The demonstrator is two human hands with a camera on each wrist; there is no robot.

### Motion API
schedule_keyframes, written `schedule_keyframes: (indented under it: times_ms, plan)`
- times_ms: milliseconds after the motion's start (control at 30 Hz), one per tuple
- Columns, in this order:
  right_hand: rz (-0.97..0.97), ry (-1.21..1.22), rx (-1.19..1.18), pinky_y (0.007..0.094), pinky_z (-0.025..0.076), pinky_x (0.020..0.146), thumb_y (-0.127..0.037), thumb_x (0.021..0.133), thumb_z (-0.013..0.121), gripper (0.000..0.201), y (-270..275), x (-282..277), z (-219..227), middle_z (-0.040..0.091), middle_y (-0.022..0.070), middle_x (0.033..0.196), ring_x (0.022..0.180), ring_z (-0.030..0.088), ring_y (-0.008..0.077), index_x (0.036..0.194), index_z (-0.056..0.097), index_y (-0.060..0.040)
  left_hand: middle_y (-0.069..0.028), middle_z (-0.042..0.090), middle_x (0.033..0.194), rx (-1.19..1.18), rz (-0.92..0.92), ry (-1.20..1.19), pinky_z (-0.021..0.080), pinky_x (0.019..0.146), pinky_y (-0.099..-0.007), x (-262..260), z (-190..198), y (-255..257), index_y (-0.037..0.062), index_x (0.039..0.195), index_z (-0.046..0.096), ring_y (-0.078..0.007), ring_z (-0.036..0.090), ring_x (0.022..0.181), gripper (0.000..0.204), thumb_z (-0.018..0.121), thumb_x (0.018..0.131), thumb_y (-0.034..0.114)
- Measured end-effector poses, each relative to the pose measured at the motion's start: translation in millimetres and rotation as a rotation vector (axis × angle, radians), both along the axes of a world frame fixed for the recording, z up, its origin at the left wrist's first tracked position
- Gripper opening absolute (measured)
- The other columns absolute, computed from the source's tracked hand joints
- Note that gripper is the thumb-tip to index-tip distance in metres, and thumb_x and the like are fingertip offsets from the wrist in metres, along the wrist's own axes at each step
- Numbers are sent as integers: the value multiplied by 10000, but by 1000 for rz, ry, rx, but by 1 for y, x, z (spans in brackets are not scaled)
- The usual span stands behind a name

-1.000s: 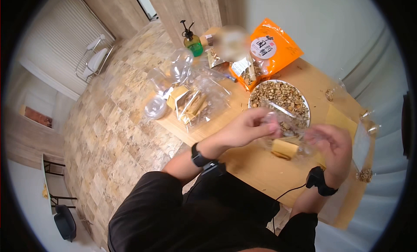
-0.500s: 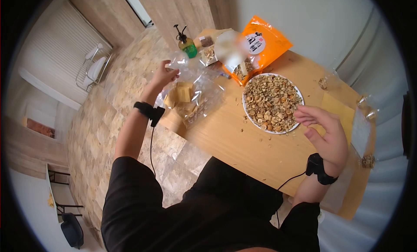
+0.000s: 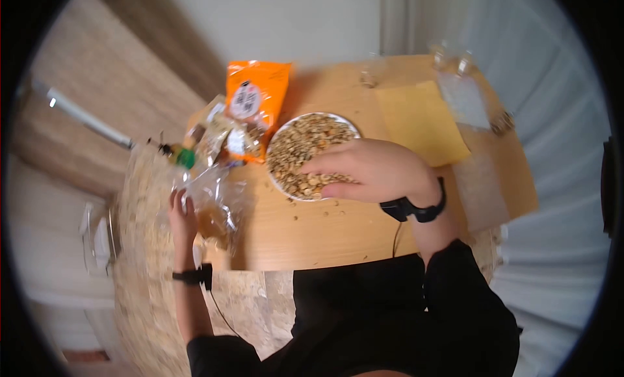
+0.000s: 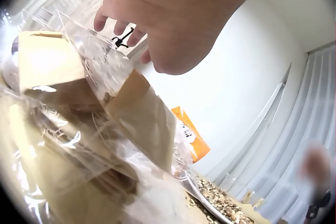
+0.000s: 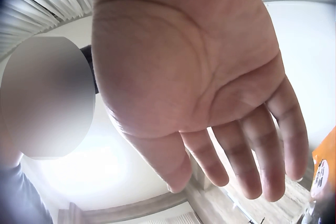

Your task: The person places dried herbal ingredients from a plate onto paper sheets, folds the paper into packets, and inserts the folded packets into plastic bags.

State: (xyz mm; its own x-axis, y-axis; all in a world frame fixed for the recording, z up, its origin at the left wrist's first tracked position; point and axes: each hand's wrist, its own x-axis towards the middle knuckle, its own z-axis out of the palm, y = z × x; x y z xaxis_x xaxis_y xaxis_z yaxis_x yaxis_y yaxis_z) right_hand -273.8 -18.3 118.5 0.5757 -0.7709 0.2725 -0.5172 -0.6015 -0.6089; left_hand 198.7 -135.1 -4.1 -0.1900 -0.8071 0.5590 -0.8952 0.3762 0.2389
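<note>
My right hand (image 3: 374,172) reaches over a white-rimmed plate (image 3: 354,125) heaped with dried, chopped herb pieces (image 3: 305,146). In the right wrist view its palm is bare and its fingers (image 5: 247,155) are extended, slightly spread. On the left, my left hand (image 3: 182,218) is beside clear plastic bags (image 3: 224,188) with tan paper packets (image 3: 211,222) among them. The left wrist view shows that hand (image 4: 163,19) above the packets (image 4: 144,116), fingers loosely extended and nothing visible in its grasp.
An orange pouch (image 3: 266,84) stands behind the plate, with small filled bags (image 3: 211,140) beside it. A spray bottle (image 3: 182,157) with green liquid is at the left. Yellow paper (image 3: 422,120), a white sheet (image 3: 463,101) and small clear containers (image 3: 463,64) lie right.
My left hand has left the plate's front for the bags on the left; the bag with a tan packet is gone from there. My right hand has moved over the plate. The head view has turned right.
</note>
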Motion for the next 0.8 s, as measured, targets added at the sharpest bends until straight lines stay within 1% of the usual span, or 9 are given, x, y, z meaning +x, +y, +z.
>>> schedule_keyframes:
  times_ms: [167, 200, 267, 333, 467, 533, 633, 733, 800]
  plan:
    - [47, -96, 29, 375, 503, 777, -225, 880, 608, 317, 4, -4, 2, 661, 144, 948, 891, 638, 289, 1136, 586, -41, -238, 431, 1352, 105, 43, -30, 357, 1015, -473, -13, 1, 18, 50, 1237, 519, -420, 398, 1260, 343, 567, 907, 128]
    - [-4, -171, -1, 353, 507, 767, -241, 884, 619, 317, 2, -11, 4, 674, 126, 961, 869, 654, 234, 1126, 592, -37, -238, 431, 1352, 113, 30, -29, 357, 1015, -473, -17, 5, 24, 50, 1237, 519, -420, 398, 1260, 343, 567, 907, 128]
    - [-134, -536, 116, 312, 505, 797, -212, 855, 675, 366, -5, -47, -3, 663, 108, 1029, 930, 633, 196, 1146, 596, -5, -215, 392, 1396, 103, 34, -86, 327, 1042, -480, -27, 12, 38, 68, 1266, 490, -406, 338, 1312, 382, 581, 897, 110]
    - [-599, -558, 32, 299, 502, 802, -239, 862, 676, 371, -24, -92, -18, 668, 101, 1014, 943, 630, 189, 1122, 597, 15, -205, 395, 1398, 62, 27, -63, 327, 1045, -479, -39, 26, 55, 71, 1268, 486, -402, 328, 1322, 394, 589, 888, 96]
    - [-887, -17, 111, 341, 497, 814, -358, 835, 667, 453, -66, -212, -76, 680, 181, 998, 929, 645, 306, 1078, 616, 21, -175, 433, 1376, -18, 8, 41, 323, 1051, -480, -68, 56, 99, 54, 1226, 516, -394, 330, 1331, 375, 588, 858, 30]
    - [-1026, 485, 390, 376, 472, 880, -308, 797, 714, 565, -78, -250, -98, 636, 215, 1092, 1043, 607, 300, 1169, 540, 80, -161, 483, 1331, -75, -30, 94, 318, 1057, -466, -81, 60, 113, 30, 1128, 566, -384, 360, 1319, 282, 567, 849, -7]
    - [-1087, 544, 331, 393, 464, 855, -291, 751, 741, 571, -54, -276, -135, 628, 260, 1069, 1014, 605, 336, 1108, 554, 113, -156, 499, 1318, 55, -109, 291, 302, 1068, -444, -104, 62, 130, 23, 1069, 582, -365, 369, 1321, 229, 566, 844, -14]
    - [-1041, 295, 259, 383, 469, 797, -250, 718, 767, 489, -29, -261, -143, 644, 257, 1011, 949, 621, 334, 1007, 602, 109, -156, 507, 1301, 163, -232, 490, 281, 1076, -420, -120, 48, 135, 0, 1002, 593, -346, 377, 1320, 144, 559, 862, 0]
    - [-957, -282, 312, 367, 467, 757, -198, 715, 764, 384, -19, -248, -140, 652, 237, 924, 887, 629, 318, 912, 627, 102, -157, 509, 1297, 200, -263, 546, 286, 1072, -419, -125, 36, 137, -2, 988, 595, -343, 382, 1316, 124, 560, 870, 10]
